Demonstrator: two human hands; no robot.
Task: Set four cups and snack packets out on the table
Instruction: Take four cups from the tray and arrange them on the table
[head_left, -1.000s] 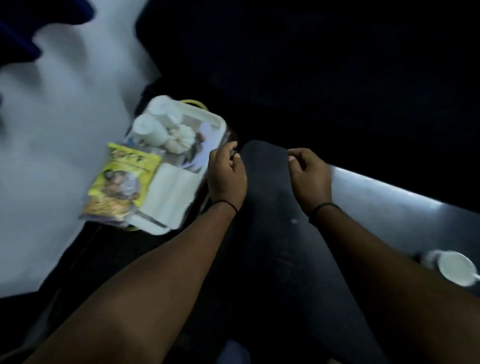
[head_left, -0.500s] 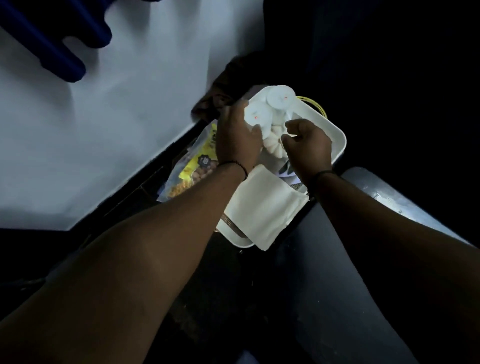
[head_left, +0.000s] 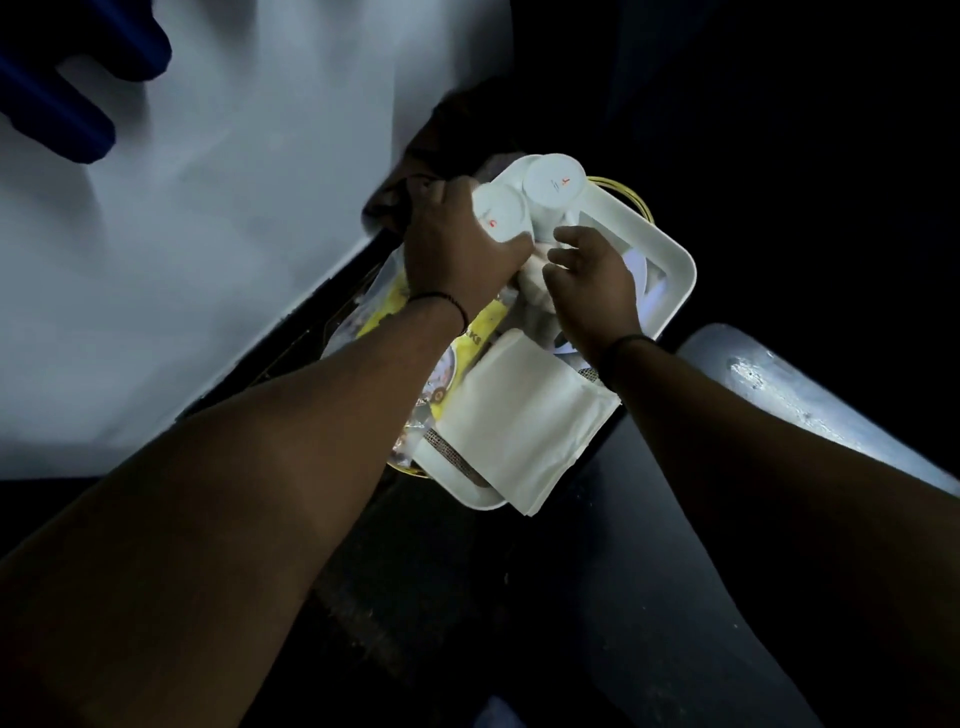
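A white tray (head_left: 670, 260) holds two upside-down white cups, a yellow snack packet (head_left: 415, 332) and a folded white napkin (head_left: 519, 421). My left hand (head_left: 457, 249) grips the nearer cup (head_left: 501, 210) from the side. The farther cup (head_left: 553, 182) stands right behind it. My right hand (head_left: 589, 286) hovers over a pale object in the tray's middle, fingers loosely curled, holding nothing that I can see. The snack packet lies partly under my left forearm.
A white wall (head_left: 208, 234) rises to the left. A grey table edge (head_left: 810, 395) shows at the right. A blue object (head_left: 62, 93) sits at the top left. The surroundings are dark.
Both hands have moved from the dark surface onto the tray. My left hand has closed round the nearer cup. The view has swung toward the tray.
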